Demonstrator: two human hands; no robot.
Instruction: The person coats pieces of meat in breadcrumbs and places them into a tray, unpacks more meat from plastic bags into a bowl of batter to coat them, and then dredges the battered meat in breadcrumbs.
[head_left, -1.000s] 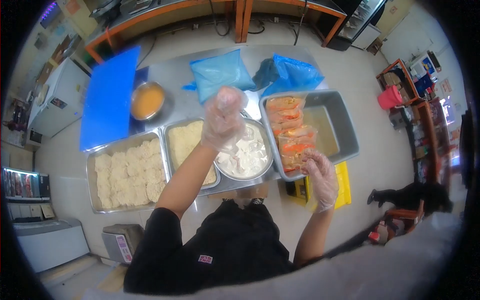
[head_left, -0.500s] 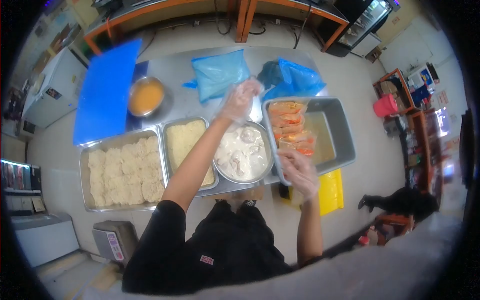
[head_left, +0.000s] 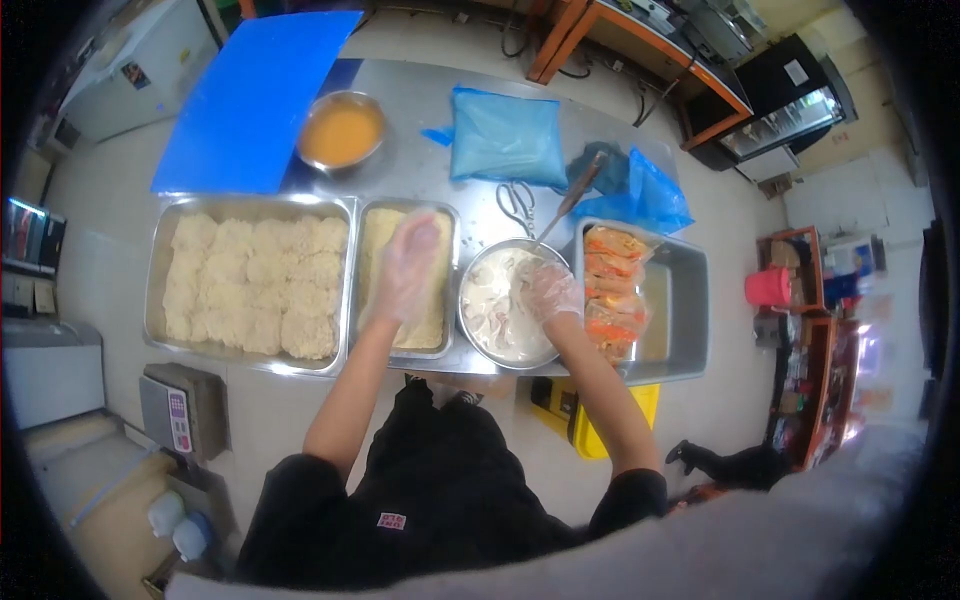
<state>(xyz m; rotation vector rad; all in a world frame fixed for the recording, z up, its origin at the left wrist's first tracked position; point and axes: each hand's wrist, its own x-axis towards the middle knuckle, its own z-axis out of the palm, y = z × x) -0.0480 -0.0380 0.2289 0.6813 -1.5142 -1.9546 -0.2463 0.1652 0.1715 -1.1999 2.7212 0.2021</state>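
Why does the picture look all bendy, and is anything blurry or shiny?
Head view: edges curve into black corners, probably from a very wide lens; head view: the left hand looks soft and smeary, while the blue bag shows clearer edges; head view: bright glints shine along the large metal tray's front rim.

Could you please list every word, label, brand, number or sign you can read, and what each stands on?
No text reads with certainty:
Patch on the black clothing: letters too small and blurred.
Purple-and-pink panel on the grey device: too small.
White label on the black cooler: unreadable.
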